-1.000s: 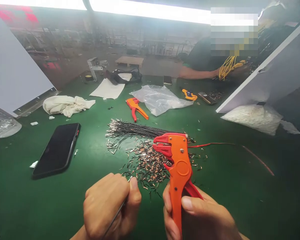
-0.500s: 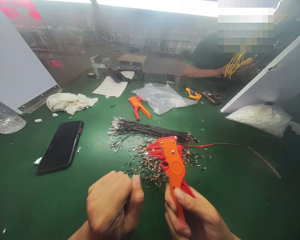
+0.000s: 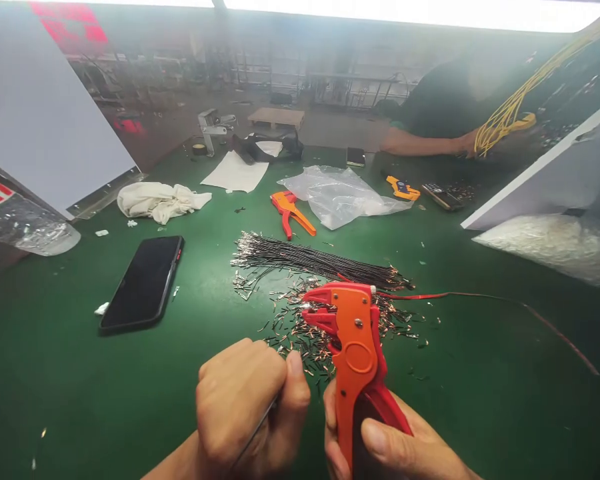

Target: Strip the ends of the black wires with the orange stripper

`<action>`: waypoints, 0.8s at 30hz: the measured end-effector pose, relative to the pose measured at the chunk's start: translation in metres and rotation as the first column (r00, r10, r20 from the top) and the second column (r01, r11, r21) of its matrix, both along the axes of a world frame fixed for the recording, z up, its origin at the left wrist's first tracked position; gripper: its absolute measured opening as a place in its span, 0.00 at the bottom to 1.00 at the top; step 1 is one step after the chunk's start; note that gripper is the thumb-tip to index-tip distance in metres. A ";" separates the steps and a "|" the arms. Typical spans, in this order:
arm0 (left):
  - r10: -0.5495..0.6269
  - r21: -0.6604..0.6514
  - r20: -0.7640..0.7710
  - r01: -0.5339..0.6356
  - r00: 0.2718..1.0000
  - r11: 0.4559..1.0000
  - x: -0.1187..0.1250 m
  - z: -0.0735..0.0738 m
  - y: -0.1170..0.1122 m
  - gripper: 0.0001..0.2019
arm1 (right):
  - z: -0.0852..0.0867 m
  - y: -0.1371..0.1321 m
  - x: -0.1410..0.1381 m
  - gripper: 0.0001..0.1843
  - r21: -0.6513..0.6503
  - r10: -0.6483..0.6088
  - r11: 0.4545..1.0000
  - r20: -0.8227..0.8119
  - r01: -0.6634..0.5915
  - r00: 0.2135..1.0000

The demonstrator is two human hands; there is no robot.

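My left hand (image 3: 253,403) is closed around a thin dark wire (image 3: 255,433) that runs down along the palm; its upper end is hidden by the fingers. In my right hand (image 3: 395,437) is an orange and red wire stripper (image 3: 357,347), held upright with its jaws pointing left and its handles spread apart. Nothing shows between those jaws. Behind the tool lies a bundle of black wires (image 3: 310,257) with metal terminals at the left ends and bare copper at the right. Clipped wire scraps (image 3: 300,340) are scattered in front of the bundle.
A black phone (image 3: 143,283) and a white cloth (image 3: 160,202) lie at left. Farther back are a second wire stripper (image 3: 290,212), a clear plastic bag (image 3: 345,197) and a yellow tool (image 3: 403,188). Across the table, a person's hand (image 3: 467,143) holds yellow wires (image 3: 510,113).
The handles of the wire stripper have spread wider and its jaws have parted as my right hand's grip loosened. The whole view has shifted, so things sit farther right.
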State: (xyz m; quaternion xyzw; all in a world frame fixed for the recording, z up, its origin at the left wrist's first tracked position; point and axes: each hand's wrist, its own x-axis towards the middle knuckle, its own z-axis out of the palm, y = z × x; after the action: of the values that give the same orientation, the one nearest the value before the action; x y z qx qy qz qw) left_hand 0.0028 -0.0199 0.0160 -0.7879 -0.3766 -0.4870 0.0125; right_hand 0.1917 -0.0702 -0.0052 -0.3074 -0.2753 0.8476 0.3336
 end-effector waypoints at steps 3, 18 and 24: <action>-0.008 -0.019 0.042 0.009 0.999 1.000 0.002 -0.002 -0.002 0.19 | 0.002 -0.001 0.000 0.26 0.027 0.007 1.000 0.017 -0.007 1.000; -0.017 -0.173 0.065 0.028 0.998 0.985 0.005 0.001 -0.008 0.19 | -0.005 -0.001 -0.005 0.22 0.009 0.042 0.999 -0.059 -0.041 0.997; -0.018 -0.178 0.055 0.027 0.998 0.984 0.003 0.005 -0.006 0.19 | -0.011 -0.001 -0.006 0.23 -0.075 0.013 0.997 -0.162 -0.026 0.987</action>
State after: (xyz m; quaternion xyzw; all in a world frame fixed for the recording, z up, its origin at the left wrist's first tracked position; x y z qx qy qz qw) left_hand 0.0062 -0.0261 0.0209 -0.7769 -0.4100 -0.4720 -0.0739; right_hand 0.1861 -0.0715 -0.0167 -0.2477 -0.2176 0.8829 0.3343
